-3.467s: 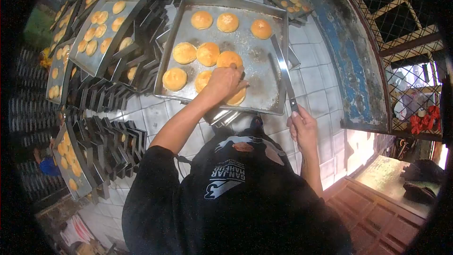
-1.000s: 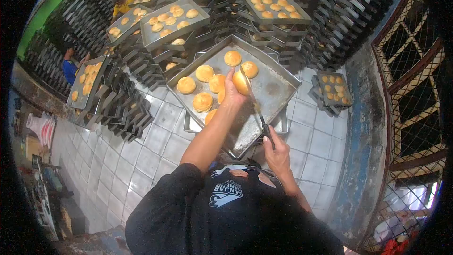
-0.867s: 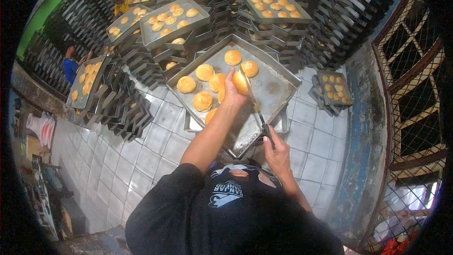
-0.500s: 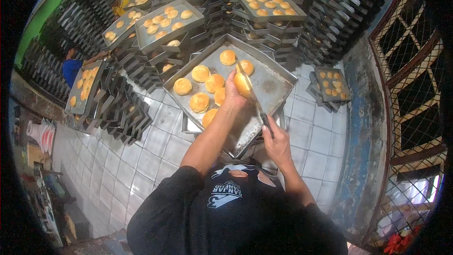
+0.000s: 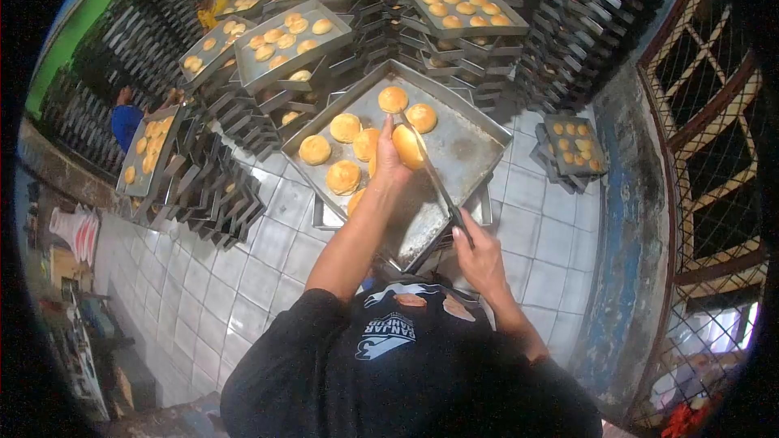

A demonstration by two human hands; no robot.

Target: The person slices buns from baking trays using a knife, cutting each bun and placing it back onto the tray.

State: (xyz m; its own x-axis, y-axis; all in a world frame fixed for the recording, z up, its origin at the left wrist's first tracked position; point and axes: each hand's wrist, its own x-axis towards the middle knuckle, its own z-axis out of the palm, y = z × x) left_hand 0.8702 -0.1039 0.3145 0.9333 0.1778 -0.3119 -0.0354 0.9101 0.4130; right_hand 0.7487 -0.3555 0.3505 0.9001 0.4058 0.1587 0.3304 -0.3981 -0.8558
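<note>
My left hand (image 5: 391,161) grips a round golden bun (image 5: 408,147), tilted on its side above the metal tray (image 5: 462,126). My right hand (image 5: 480,258) is closed around the dark handle of a long knife (image 5: 439,182). The blade runs up along the right side of the held bun and seems to touch it; whether it is in the bun I cannot tell. Several loose buns (image 5: 344,178) lie on the left and upper parts of the tray, some partly hidden behind my left hand and forearm.
Crisscrossed stacks of trays with buns (image 5: 292,36) stand behind and to the left. A low stack (image 5: 574,146) is on the tiled floor at right, beside a wall (image 5: 621,235) and metal lattice. Another person in blue (image 5: 126,123) is at far left.
Since the earliest frame, my left hand has lifted a bun and the knife has come against it. Lately the held bun has shifted slightly left. The view has turned too.
</note>
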